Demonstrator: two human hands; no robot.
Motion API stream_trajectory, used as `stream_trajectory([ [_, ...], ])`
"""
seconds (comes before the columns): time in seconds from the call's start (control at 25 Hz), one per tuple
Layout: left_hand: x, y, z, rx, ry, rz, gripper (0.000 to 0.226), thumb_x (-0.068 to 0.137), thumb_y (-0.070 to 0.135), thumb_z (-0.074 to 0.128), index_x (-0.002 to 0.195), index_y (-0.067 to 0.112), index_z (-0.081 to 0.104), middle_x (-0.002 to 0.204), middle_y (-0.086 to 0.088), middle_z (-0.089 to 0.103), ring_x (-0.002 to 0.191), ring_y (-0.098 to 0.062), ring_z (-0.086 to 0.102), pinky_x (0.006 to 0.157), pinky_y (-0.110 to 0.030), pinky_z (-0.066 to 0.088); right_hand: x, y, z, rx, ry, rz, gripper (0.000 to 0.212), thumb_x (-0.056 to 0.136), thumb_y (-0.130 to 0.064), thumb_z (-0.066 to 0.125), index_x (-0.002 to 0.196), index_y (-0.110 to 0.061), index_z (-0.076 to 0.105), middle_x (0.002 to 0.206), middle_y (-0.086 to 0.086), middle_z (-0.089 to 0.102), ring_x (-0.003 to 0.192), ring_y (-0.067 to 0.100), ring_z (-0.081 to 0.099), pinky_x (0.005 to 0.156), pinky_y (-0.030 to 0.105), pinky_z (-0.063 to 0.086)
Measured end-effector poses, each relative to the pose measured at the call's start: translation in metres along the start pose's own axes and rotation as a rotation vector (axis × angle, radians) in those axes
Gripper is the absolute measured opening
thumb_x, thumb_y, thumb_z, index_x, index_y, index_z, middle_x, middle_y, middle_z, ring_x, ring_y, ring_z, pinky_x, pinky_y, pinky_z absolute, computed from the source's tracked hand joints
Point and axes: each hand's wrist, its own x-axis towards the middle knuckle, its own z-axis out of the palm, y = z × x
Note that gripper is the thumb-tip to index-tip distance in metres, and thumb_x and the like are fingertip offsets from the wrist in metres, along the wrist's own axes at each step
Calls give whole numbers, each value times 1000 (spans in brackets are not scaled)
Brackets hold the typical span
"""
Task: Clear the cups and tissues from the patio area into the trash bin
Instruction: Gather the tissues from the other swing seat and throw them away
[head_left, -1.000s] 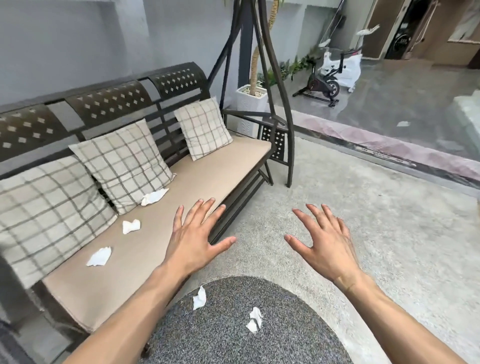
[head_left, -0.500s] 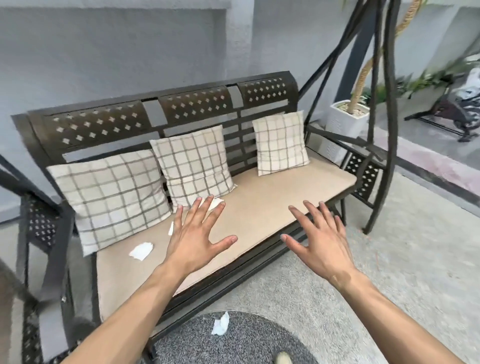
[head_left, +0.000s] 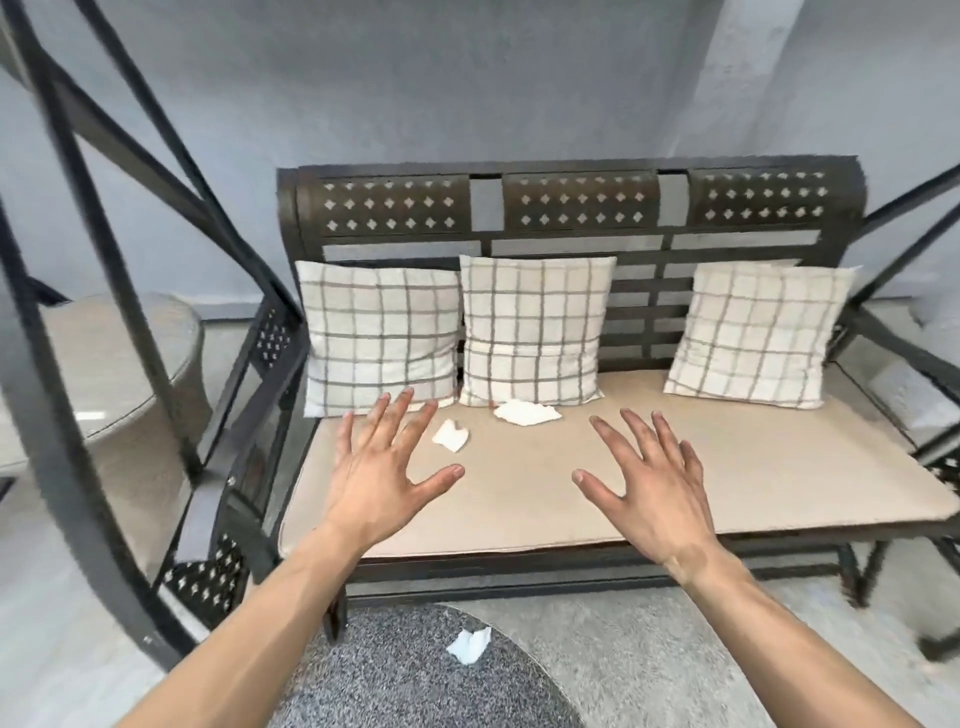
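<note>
— Where are the tissues?

— Two crumpled ones lie on the tan seat cushion (head_left: 727, 467) of the swing bench, mid-frame. The larger tissue (head_left: 526, 413) sits flat against the foot of the middle checked pillow (head_left: 535, 332), its long axis running left to right. The smaller tissue (head_left: 451, 435) lies just lower left of it, apart from it, its long side slanting from upper left to lower right. A third tissue (head_left: 469, 645) lies on the speckled grey round surface (head_left: 405, 686) at the bottom of the frame, tilted toward the upper right.

— And the hands?

— Both hover palm down above the cushion with fingers spread wide and straight, holding nothing. The left hand (head_left: 382, 470) is just left of the smaller tissue; the right hand (head_left: 652, 483) is to the right of both.

— What stands around?

— The left checked pillow (head_left: 379, 338) and the right checked pillow (head_left: 758, 332) lean on the dark metal backrest (head_left: 571, 208). Slanting frame bars (head_left: 104, 322) cross the left of the frame, with a round beige table (head_left: 119, 353) behind them.
</note>
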Motion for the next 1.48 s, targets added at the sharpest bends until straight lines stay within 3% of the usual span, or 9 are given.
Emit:
stream_trajectory([
  [0.36,25,-94,28,55,8,-197,86,79,87,22,150,39,23,162,5,20,150,-17,11,120,-53,4,101,-53,57,23,-110,-125,69,86,-71,35,147,-41,24,160,-3,18,148,23,4,117,51,12],
  [0.64,88,-164,70,-10,-77,-197,85,80,84,27,150,37,26,161,3,22,150,-18,12,119,-52,4,166,-74,109,57,-121,0,67,86,-67,41,146,-36,32,157,-2,26,147,23,11,114,52,20],
  [0.88,118,-180,113,-54,-174,-185,83,81,83,29,150,37,25,161,2,22,149,-21,15,119,-53,6,182,-60,149,24,-211,120,68,87,-66,41,146,-34,32,157,-1,26,147,23,13,115,50,21],
  [1.04,128,-187,149,-40,-202,-203,83,80,84,28,149,38,28,160,3,25,149,-21,18,119,-53,10,199,-50,182,27,-261,104,68,87,-66,41,146,-35,32,157,-1,27,146,23,15,114,50,22],
  [1.28,135,-199,231,21,-270,-262,83,81,81,29,148,33,33,158,1,29,147,-24,23,118,-54,14,241,-37,270,47,-364,6,67,87,-64,44,146,-36,31,157,-3,26,146,22,17,113,46,23],
  [1.48,143,-240,325,62,-380,-382,82,83,76,38,151,32,25,159,0,25,146,-21,22,119,-51,10,288,-40,380,90,-477,-124,65,89,-55,51,146,-35,30,156,-4,27,140,21,26,106,42,31],
])
